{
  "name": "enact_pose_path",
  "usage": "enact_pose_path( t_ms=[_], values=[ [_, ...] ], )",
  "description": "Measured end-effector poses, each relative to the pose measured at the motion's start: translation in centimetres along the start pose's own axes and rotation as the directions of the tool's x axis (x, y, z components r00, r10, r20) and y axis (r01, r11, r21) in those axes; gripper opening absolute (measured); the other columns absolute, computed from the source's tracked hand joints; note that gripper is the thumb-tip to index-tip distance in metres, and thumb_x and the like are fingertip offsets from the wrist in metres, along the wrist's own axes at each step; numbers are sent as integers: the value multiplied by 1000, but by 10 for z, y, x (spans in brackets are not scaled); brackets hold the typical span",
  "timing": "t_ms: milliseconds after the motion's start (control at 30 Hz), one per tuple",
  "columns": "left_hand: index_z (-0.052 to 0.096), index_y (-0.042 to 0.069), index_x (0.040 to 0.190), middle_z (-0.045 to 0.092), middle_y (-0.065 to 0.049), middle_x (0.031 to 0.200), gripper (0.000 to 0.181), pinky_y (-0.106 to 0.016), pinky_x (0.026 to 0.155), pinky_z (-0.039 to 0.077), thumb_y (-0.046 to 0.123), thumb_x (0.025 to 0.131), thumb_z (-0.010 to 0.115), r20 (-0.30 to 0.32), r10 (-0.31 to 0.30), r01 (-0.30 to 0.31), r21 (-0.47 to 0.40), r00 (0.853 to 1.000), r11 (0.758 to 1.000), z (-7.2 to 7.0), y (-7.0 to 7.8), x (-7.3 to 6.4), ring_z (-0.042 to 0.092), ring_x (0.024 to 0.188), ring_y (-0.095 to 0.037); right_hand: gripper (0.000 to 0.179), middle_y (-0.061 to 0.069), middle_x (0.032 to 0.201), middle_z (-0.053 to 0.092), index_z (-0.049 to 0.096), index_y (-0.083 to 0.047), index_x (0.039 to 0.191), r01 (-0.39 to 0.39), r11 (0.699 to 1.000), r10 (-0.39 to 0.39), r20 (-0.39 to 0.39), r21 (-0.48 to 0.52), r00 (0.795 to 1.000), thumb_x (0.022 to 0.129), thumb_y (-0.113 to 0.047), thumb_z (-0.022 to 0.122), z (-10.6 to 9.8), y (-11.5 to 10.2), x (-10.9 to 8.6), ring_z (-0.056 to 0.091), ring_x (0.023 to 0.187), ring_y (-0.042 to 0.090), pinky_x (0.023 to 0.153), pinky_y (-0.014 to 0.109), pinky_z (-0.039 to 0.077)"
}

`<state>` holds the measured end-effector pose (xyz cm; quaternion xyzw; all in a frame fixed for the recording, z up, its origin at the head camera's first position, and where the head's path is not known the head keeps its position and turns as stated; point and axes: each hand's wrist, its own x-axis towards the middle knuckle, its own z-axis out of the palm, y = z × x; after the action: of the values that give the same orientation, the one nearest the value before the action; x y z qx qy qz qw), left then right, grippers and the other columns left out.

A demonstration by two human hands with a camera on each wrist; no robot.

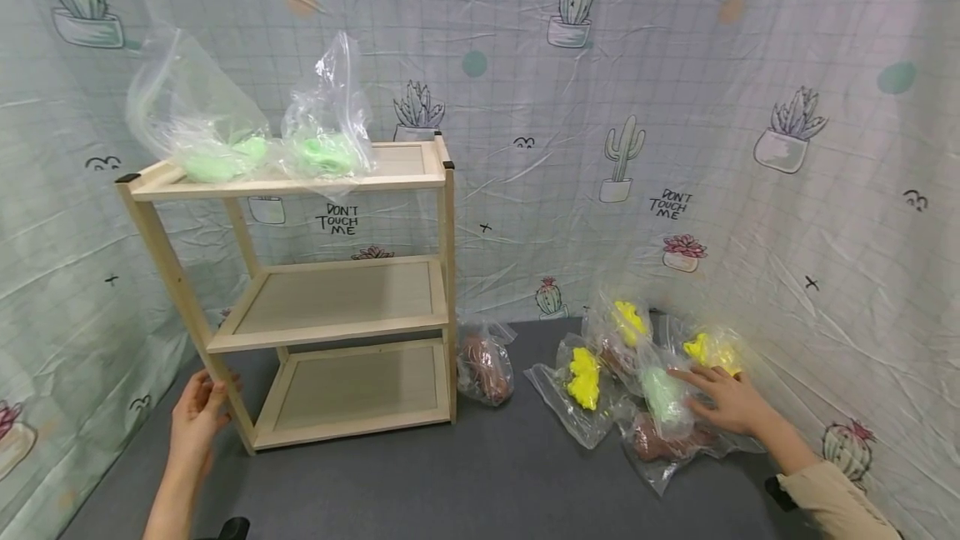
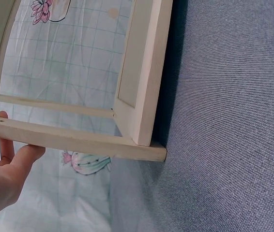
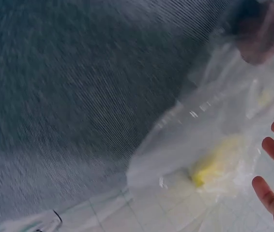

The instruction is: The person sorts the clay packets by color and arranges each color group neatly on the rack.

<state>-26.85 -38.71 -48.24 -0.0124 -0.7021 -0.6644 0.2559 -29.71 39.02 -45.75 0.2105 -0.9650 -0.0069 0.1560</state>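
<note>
A three-tier wooden shelf [image 1: 345, 432] stands at the left on the dark grey cloth. My left hand [image 1: 197, 415] grips its front left post low down, the thumb on one side and fingers behind, as the left wrist view shows. Over a pile of clear plastic bags at the right, my right hand [image 1: 731, 402] is spread with nothing held. Its fingertips overlap a bag of light green stuff [image 1: 663, 398] in the head view. Just behind the hand lies a bag of yellow pieces [image 1: 701, 348]; below it, a bag with reddish-brown contents [image 1: 667, 444].
Two bags with light green contents [image 1: 326, 155] sit on the shelf's top tier. Beside its right leg rests a reddish-brown bag [image 1: 486, 365]. Another yellow bag [image 1: 583, 377] lies at the pile's left. A cactus-print curtain [image 1: 510, 90] encloses the back and sides.
</note>
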Motion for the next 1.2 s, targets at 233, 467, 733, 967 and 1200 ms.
enact_pose_path(
  t_ms=[233,467,733,967,1200],
  values=[
    [48,17,119,58,23,94,27,-11,61,43,21,92,43,26,21,-18,-91,999,996,30,68,-28,55,86,12,46,15,119,54,48,-28,126,-31,996,31,7,86,1000,84,-45,56,5,-8,-1,50,108,43,73,64,33],
    [50,22,115,58,23,94,24,-10,60,43,21,92,43,18,18,-17,-95,1000,995,33,72,-30,54,86,11,47,11,116,57,48,-25,126,-23,992,22,6,128,1000,83,-43,57,10,-13,1,53,105,38,73,62,35],
    [50,24,114,57,24,93,23,-10,60,41,22,92,42,17,6,-5,-72,1000,997,32,72,-30,53,86,12,43,9,102,64,57,-16,117,39,999,-37,-78,31,996,77,-31,67,16,-18,5,59,91,32,71,52,42],
    [49,18,116,58,24,93,26,-10,60,41,23,92,42,19,7,-6,-67,1000,998,32,70,-30,53,86,12,42,10,96,66,63,-10,106,80,995,-90,-219,-54,972,68,-24,75,7,-27,3,59,87,32,73,50,40],
    [49,20,116,58,24,92,25,-10,59,41,25,92,43,7,-5,6,-68,1000,998,32,71,-29,54,85,13,49,12,94,57,59,-2,105,155,987,-159,-337,-38,928,61,-11,79,-2,-33,9,51,62,13,52,29,35]
  ],
)
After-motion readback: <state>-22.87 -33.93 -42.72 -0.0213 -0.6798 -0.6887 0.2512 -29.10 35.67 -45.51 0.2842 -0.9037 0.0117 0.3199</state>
